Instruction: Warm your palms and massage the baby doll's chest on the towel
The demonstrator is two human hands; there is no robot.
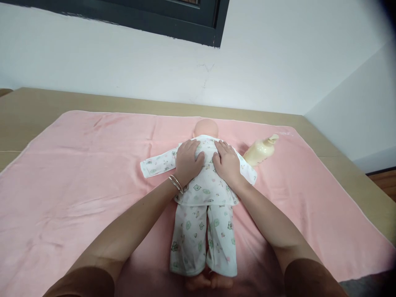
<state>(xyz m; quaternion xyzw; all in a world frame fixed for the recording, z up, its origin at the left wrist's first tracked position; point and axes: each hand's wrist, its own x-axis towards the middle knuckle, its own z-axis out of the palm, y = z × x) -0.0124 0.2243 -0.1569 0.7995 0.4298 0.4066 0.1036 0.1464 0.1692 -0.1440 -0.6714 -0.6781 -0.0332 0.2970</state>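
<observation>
A baby doll (206,181) lies on a pink mat (93,173) with its head away from me and its feet toward me. White printed pyjamas, a top and trousers (189,243), cover it; no facial features show, only the smooth head (206,128). My left hand (188,161) rests flat on the left side of the upper body, fingers stretched out and thumb apart. On the right side my right hand (227,161) lies the same way, palm down. Neither hand grips anything. Two thin bangles (176,184) circle my left wrist.
A cream pump bottle (261,150) stands or leans, tilted in view, right of the doll by its sleeve. Under the mat is a tan table (148,105). Behind it rises a white wall (139,66) with a dark frame (185,24).
</observation>
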